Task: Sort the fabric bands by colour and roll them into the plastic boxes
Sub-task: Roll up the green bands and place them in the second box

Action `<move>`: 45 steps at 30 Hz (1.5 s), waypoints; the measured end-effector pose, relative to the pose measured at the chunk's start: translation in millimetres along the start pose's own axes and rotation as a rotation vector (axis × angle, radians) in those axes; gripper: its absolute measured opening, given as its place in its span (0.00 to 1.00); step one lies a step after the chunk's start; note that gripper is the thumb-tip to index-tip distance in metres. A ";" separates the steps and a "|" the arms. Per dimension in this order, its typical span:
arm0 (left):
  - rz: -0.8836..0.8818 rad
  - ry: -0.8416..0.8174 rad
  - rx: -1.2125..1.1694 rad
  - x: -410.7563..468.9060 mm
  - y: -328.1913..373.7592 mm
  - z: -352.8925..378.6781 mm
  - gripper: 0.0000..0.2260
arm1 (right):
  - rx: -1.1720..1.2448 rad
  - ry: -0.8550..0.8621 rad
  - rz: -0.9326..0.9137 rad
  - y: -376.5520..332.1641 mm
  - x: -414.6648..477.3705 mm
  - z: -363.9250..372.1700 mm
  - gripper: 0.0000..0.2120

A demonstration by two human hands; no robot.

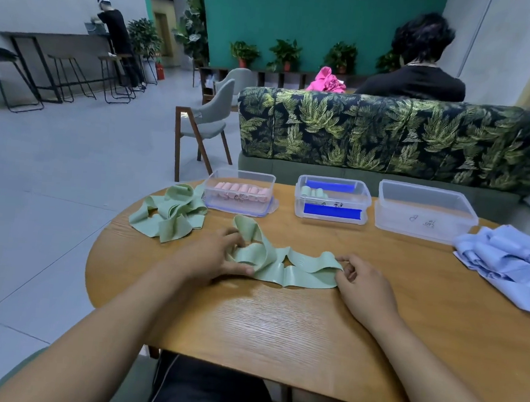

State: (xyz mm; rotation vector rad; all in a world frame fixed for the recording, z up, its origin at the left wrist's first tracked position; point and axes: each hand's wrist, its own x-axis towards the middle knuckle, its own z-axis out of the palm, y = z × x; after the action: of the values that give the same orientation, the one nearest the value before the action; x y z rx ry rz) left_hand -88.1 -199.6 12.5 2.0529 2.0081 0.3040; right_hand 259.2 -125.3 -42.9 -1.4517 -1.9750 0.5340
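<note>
One band (pixel 296 274) pinched, left hand (pixel 212 255), right hand (pixel 365 288)

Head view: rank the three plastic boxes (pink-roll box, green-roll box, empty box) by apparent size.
1. empty box, on the right: clearly largest.
2. green-roll box and pink-roll box: they look alike, so no ranking between them.

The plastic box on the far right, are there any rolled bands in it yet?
No, the right-hand plastic box holds nothing, and the blue bands lie in a loose pile on the table beside it.
</note>
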 end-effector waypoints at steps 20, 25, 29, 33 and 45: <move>-0.009 0.697 0.160 42.8 -27.4 -200.9 0.08 | -0.072 -0.014 -0.015 3.5 -0.8 1.8 0.10; -0.061 0.699 0.194 39.0 -48.4 -211.6 0.08 | -0.056 -0.009 -0.016 5.4 1.3 3.0 0.10; -0.150 0.453 0.130 25.0 -72.5 -162.8 0.13 | -0.050 -0.009 -0.027 5.3 1.5 3.2 0.10; -0.201 0.063 0.144 13.8 -83.8 -92.0 0.18 | -0.068 -0.008 -0.031 6.2 1.3 4.1 0.10; -0.175 0.175 0.679 26.4 -60.8 -71.4 0.22 | -0.076 -0.013 -0.032 2.2 -2.2 1.6 0.09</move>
State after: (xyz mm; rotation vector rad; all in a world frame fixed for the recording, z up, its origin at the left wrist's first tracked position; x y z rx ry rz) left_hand -168.0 -169.8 59.7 2.2323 2.6470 -0.2892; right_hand 260.1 -126.7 -46.0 -1.4630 -2.0446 0.4600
